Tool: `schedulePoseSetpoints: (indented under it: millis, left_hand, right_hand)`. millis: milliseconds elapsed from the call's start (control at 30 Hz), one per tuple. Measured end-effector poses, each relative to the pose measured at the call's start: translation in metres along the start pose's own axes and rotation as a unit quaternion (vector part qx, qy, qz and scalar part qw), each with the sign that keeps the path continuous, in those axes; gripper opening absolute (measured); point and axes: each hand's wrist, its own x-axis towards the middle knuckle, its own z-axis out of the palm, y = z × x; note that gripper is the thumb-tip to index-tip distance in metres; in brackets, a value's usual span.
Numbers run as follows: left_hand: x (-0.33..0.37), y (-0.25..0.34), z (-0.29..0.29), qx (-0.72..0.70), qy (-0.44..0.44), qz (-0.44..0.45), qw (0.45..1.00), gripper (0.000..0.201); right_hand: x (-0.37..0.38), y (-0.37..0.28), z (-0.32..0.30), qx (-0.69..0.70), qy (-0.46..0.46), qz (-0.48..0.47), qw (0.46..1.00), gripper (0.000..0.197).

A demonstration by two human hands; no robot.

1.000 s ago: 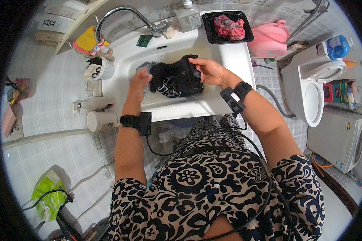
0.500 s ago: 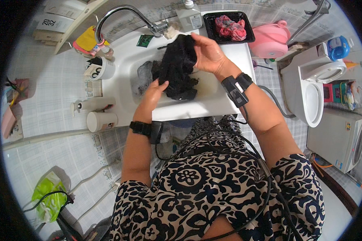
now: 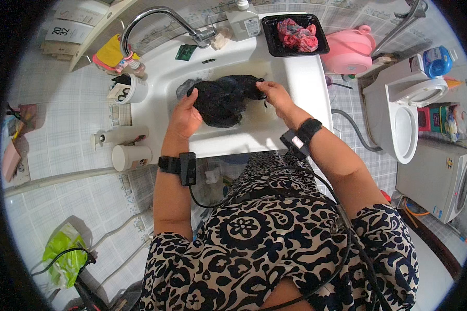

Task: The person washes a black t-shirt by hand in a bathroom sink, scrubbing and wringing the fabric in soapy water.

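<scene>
A wet black garment (image 3: 220, 101) is stretched sideways over the white sink (image 3: 307, 85). My left hand (image 3: 184, 115) grips its left end, the thumb lying on top of the cloth. At the other end, my right hand (image 3: 278, 97) pinches a bunched corner between thumb and fingers. Cloudy water (image 3: 267, 115) stands in the basin beneath the cloth. Behind my left hand, a greyish sudsy patch (image 3: 184, 87) shows in the water; whether it is cloth or foam I cannot tell. The garment's underside is hidden.
A chrome faucet (image 3: 163, 11) arches over the sink's back left. On the right corner sits a black tray (image 3: 269, 37) with wet reddish cloth (image 3: 297, 36). A white jug (image 3: 244, 23), soap (image 3: 221, 40) and a green packet (image 3: 184, 52) line the back; white tubs (image 3: 131, 157) stand left.
The garment has come down from a raised, upright hold and is now spread sideways. My right hand has moved lower and toward me; my left hand has shifted slightly left.
</scene>
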Motion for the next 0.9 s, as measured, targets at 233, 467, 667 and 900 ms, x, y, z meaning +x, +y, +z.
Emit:
schedulePoseSetpoints:
  millis: [233,467,667,900]
  left_hand:
    - [0.002,-0.003,0.021,-0.025,-0.058,-0.060,0.996,0.040]
    - [0.010,-0.015,0.012,-0.023,0.031,-0.042,0.998,0.036]
    - [0.008,-0.020,0.014,0.036,0.084,-0.046,0.995,0.033]
    - [0.004,-0.031,0.037,0.250,0.188,0.018,0.950,0.050]
  right_hand:
    - [-0.026,-0.017,0.026,-0.030,-0.184,-0.120,0.975,0.036]
    - [-0.022,-0.019,0.022,-0.182,-0.099,-0.194,0.959,0.020]
    - [-0.013,-0.022,0.013,-0.070,-0.174,-0.179,0.966,0.019]
    - [-0.011,-0.025,0.019,-0.010,-0.231,-0.149,0.962,0.023]
